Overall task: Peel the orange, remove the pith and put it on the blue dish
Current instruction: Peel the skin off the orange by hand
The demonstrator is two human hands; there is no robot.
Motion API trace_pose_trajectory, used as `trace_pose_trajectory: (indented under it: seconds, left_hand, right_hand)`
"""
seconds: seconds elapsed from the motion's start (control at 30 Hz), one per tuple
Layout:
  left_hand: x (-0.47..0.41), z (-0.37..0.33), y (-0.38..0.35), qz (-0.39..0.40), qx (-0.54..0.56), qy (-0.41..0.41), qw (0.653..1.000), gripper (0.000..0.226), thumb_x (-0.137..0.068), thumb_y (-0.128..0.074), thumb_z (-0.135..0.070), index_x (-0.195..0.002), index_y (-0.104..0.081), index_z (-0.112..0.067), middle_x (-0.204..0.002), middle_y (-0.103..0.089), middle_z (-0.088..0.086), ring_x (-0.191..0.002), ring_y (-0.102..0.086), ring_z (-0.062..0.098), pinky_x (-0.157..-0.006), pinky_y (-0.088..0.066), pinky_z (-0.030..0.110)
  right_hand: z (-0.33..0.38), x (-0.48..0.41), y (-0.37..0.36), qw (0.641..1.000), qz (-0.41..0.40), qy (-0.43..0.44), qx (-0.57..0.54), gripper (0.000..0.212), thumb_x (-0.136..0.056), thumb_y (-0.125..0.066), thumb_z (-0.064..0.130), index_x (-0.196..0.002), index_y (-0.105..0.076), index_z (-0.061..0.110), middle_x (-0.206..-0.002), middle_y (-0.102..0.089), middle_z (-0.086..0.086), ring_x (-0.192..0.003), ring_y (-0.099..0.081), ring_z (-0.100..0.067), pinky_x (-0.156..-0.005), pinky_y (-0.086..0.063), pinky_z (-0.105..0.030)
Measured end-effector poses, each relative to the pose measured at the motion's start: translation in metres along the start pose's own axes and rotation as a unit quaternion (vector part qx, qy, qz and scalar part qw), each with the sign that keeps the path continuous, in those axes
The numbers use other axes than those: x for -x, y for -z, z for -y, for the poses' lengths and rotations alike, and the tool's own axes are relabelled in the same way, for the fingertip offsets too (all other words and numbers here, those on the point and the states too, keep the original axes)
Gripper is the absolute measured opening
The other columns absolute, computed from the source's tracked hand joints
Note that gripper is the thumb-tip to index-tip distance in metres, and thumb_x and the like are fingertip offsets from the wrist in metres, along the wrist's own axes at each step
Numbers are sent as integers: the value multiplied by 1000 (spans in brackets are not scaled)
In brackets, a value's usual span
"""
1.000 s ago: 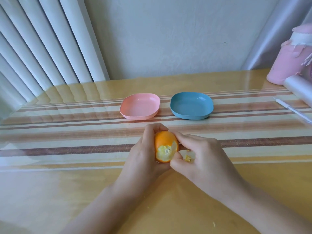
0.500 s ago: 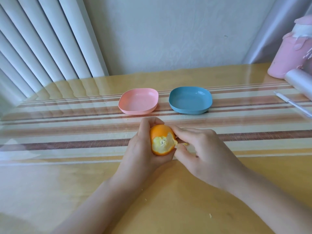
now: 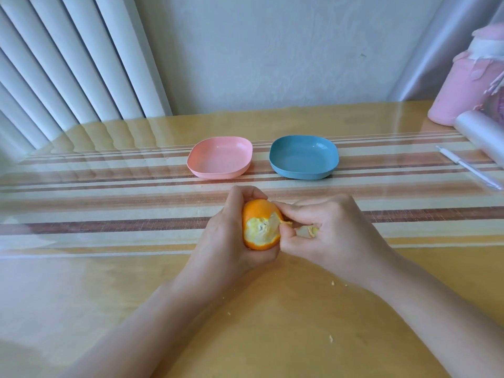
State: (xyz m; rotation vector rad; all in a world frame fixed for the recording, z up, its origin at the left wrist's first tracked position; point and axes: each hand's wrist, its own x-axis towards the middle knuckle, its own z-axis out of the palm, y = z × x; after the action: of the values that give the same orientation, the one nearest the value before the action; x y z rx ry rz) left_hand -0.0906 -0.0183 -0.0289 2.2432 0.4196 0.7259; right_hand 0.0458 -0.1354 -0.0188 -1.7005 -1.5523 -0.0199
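Hands: two, both bare, meeting at centre frame over the table (image 3: 109, 282).

Left hand (image 3: 226, 236): wrapped round the orange (image 3: 261, 225) from its left side, fingers curled over the top and back, so it is grasping the fruit. The orange is held just above the tabletop, below the two dishes and well apart from both.

Orange: one. A single patch of rind is off on the side facing the viewer, showing pale yellow pith; the rest of the rind is on.

Right hand (image 3: 335, 236): fingers curled, thumb and forefinger tips at the torn right edge of the bare patch. One loose peel scrap (image 3: 309, 231) is tucked under its curled fingers (pale side visible), so this hand is clenched round the scrap.

Dishes: two, side by side in the upper middle of the frame, not touching. The pink dish (image 3: 219, 156) is on the left and the blue dish (image 3: 302, 155) on the right; nothing lies in either.

Flecks of peel on the table in the lower half of the frame: I count four, all small.

Right edge of the frame: one white pen (image 3: 469, 167), one roll of clear film (image 3: 480, 129), and one pink container (image 3: 461, 85) above them.

Upper left: white vertical blinds (image 3: 68, 64).
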Motion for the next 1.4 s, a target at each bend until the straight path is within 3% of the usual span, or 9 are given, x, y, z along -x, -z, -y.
trace_pose_trajectory:
  seconds: [0.2, 0.4, 0.5, 0.6, 0.77, 0.87, 1.03, 1.2, 1.4]
  left_hand:
    - [0, -1, -1, -7, 12, -3, 1000, 62, -60, -85, -25, -106, -43, -30, -106, -54, -25, -86, -60, -1, -66, -47, 8]
    - [-2, -3, 6, 7, 27, 1, 1000, 63, -60, -87, -24, -106, -45, -29, -103, -57, -21, -85, -61, 3, -67, -46, 9]
    - [0, -4, 4, 23, 28, 9, 999, 63, -62, -89, -18, -105, -44, -29, -105, -56, -22, -85, -61, 3, -67, -49, 13]
    - [1, -5, -1, 21, 40, 16, 999, 61, -60, -87, -25, -103, -44, -30, -101, -56, -23, -82, -62, 2, -65, -50, 14]
    - [2, -6, -3, 24, 63, 25, 997, 57, -60, -84, -28, -102, -46, -33, -98, -60, -18, -79, -64, 6, -65, -51, 17]
    - [2, -6, -3, 36, 97, 44, 994, 56, -59, -83, -24, -101, -48, -32, -92, -61, -17, -75, -62, 5, -64, -50, 17]
    - [1, -6, -2, 74, 149, 67, 984, 57, -57, -83, -25, -102, -49, -29, -87, -60, -16, -74, -60, 5, -63, -50, 18]
    - [-2, -4, 4, 110, 176, 65, 976, 54, -57, -80, -36, -102, -51, -34, -90, -61, -15, -80, -60, 8, -68, -50, 22]
    - [-4, -5, 9, 116, 261, 55, 957, 53, -62, -80, -28, -107, -51, -31, -91, -62, -15, -83, -61, 7, -70, -49, 19]
  right_hand:
    - [-5, -3, -4, 992, -42, 83, 83, 32, -82, -50, 19, -92, -76, 3, -51, -50, -2, -47, -44, -16, -46, -40, -27]
    - [-8, -2, 7, 991, 30, -1, -130, 33, -84, -66, 32, -113, -71, 18, -84, -75, 2, -77, -69, -2, -67, -53, -18]
    - [-5, -1, 6, 998, 20, 19, -50, 28, -84, -58, 28, -98, -77, 12, -73, -72, -4, -64, -66, -17, -58, -50, -35]
    - [-3, -1, 4, 997, -14, 48, 50, 32, -81, -50, 24, -70, -73, 5, -50, -53, -5, -47, -47, -20, -46, -40, -36]
    - [1, -2, 7, 994, -50, 68, 62, 33, -79, -51, 20, -52, -62, 4, -44, -37, -1, -45, -32, -18, -43, -27, -20]
    - [2, -3, 9, 997, -56, 61, 10, 32, -77, -53, 18, -47, -44, 12, -46, -29, 4, -49, -25, -14, -44, -20, -14]
    - [-5, -2, 8, 998, -53, 41, -12, 34, -78, -52, 22, -50, -57, 3, -43, -45, -3, -49, -40, -21, -42, -30, -21]
    - [-6, 0, 8, 997, -50, -6, -55, 29, -80, -57, 19, -56, -68, 6, -50, -63, 3, -48, -58, -8, -45, -46, -26]
    - [-10, -2, 17, 963, -82, -144, -210, 22, -90, -59, 3, -78, -75, 10, -67, -73, 0, -57, -69, -13, -57, -56, -24]
